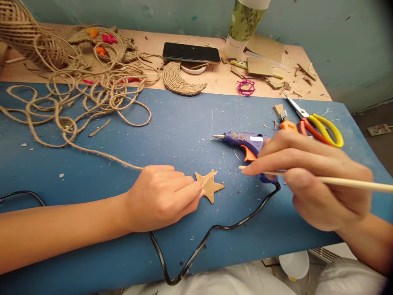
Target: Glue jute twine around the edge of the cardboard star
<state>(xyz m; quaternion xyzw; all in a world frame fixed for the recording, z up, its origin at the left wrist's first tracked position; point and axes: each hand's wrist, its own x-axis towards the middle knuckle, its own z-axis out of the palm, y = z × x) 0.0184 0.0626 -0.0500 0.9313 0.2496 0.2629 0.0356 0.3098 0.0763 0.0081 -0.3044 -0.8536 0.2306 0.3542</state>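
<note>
My left hand (162,196) rests on the blue mat (172,127), its fingertips pressing the left side of a small cardboard star (211,186). A strand of jute twine (101,153) runs from the loose pile toward that hand. My right hand (310,180) holds a thin wooden stick (346,183) like a pencil, its tip pointing left, just right of the star. Behind the right hand lies a blue glue gun (242,141) with an orange trigger, nozzle pointing left, partly hidden by my fingers.
The glue gun's black cord (211,233) loops over the mat's near edge. Scissors (319,125) with red and yellow handles lie at the right. Tangled twine (92,90), a twine crescent (181,82), a black phone (190,52), a bottle (244,24) and cardboard scraps (260,65) crowd the back.
</note>
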